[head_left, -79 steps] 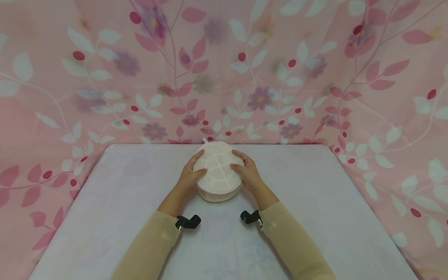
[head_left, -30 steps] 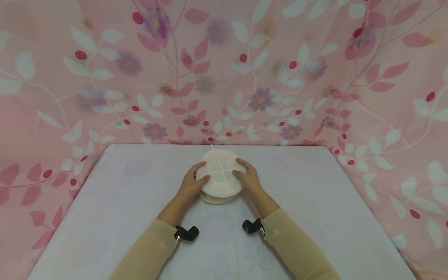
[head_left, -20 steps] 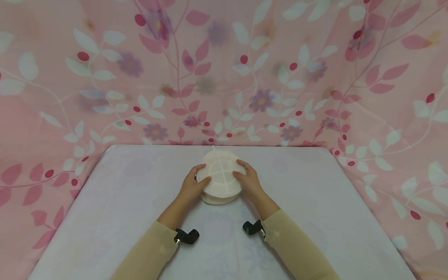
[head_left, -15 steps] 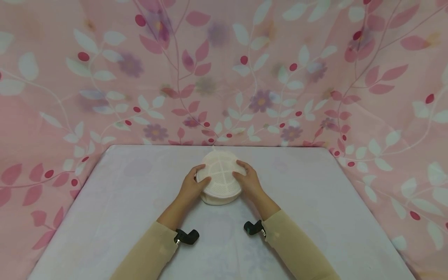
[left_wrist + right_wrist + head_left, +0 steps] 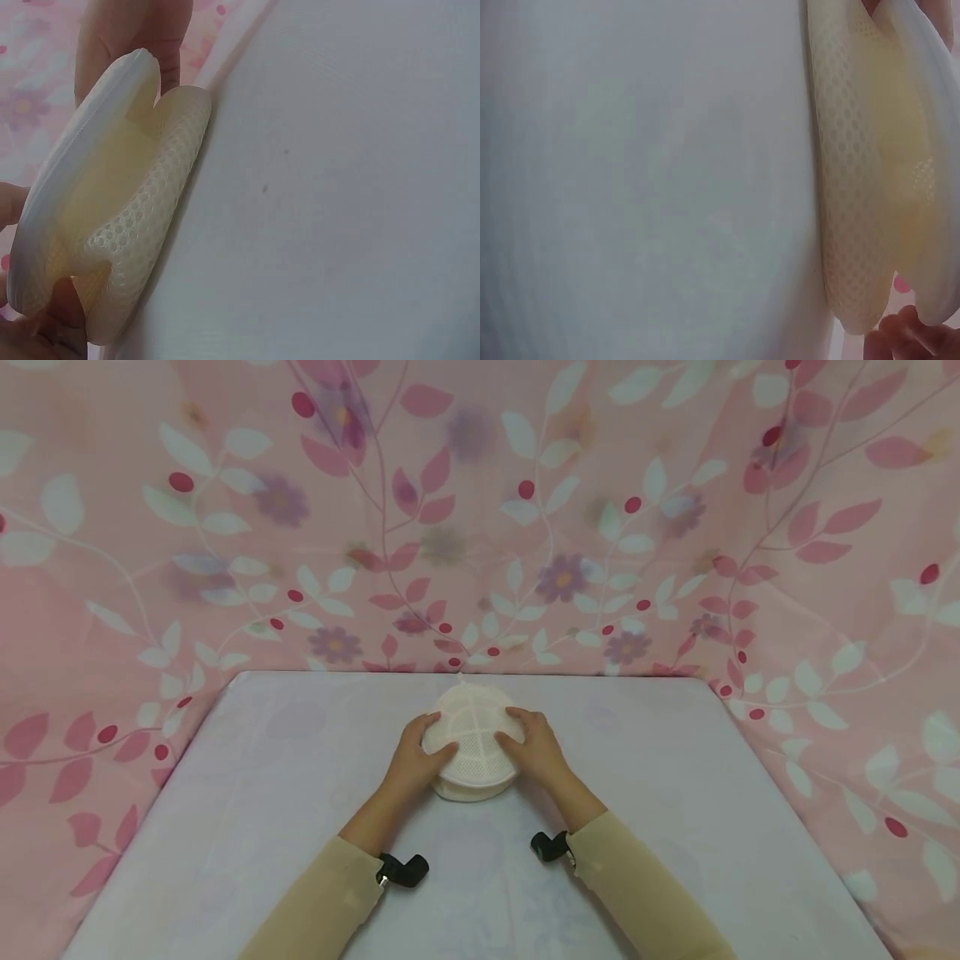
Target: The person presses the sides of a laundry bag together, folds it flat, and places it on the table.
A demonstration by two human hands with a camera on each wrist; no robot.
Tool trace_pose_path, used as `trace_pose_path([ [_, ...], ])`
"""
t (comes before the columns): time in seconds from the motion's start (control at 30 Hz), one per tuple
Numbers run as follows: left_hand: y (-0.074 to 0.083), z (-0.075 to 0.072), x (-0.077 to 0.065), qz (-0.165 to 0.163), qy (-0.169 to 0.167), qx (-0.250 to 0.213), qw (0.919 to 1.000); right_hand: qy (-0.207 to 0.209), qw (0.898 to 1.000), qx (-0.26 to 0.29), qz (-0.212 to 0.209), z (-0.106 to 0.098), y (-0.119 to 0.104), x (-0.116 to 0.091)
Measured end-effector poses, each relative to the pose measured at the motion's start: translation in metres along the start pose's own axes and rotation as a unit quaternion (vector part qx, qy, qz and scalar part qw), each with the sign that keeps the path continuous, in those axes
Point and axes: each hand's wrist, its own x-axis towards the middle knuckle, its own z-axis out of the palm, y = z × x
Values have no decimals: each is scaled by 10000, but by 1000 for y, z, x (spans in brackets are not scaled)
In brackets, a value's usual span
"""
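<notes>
A round, cream-white mesh laundry bag with crossing seams and a rim binding sits near the middle of the table, close to its far edge. My left hand grips its left side, thumb on the top face. On the right side, my right hand holds it the same way. Fingers of both hands are partly hidden behind the bag. In the left wrist view the mesh bag shows an upper rim raised off a lower mesh layer, leaving a gap. The right wrist view shows the mesh bag likewise gaping.
A pale cloth covers the table. Behind and on both sides hangs a pink floral curtain. Small black camera mounts sit at both wrists, by the beige sleeves.
Since the earliest frame, the bag and both hands have moved slightly toward me and the bag has turned a little. The grip stays the same; in the last half second there is hardly any movement.
</notes>
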Motion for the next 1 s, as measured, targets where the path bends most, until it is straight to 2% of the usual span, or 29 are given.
trace_pose_path([
  [0.17,3,1,-1,284,93,512,9982,-81,9979,-444,-462,-5,-2,-1],
  [0.3,5,0,-2,635,153,934,9935,55,9908,-780,-1106,-10,-4,-2],
  [0.4,6,0,-3,837,181,1333,9874,146,9809,-1230,-1502,-13,-4,0],
  [0.53,8,0,-4,945,202,1746,9799,-2,9604,-2024,-1914,-13,-4,3],
  [0.63,10,-1,-5,998,181,1887,9768,-182,9477,-2316,-2189,-14,-5,4],
  [0.73,11,-1,-6,1099,196,2062,9721,-419,9429,-2405,-2265,-16,-6,3],
  [0.87,13,-1,-5,1384,175,2535,9572,-713,9380,-2502,-2292,-18,-8,3],
  [1.0,15,-1,-4,1631,-24,3126,9358,-888,9290,-2641,-2436,-19,-6,3],
])
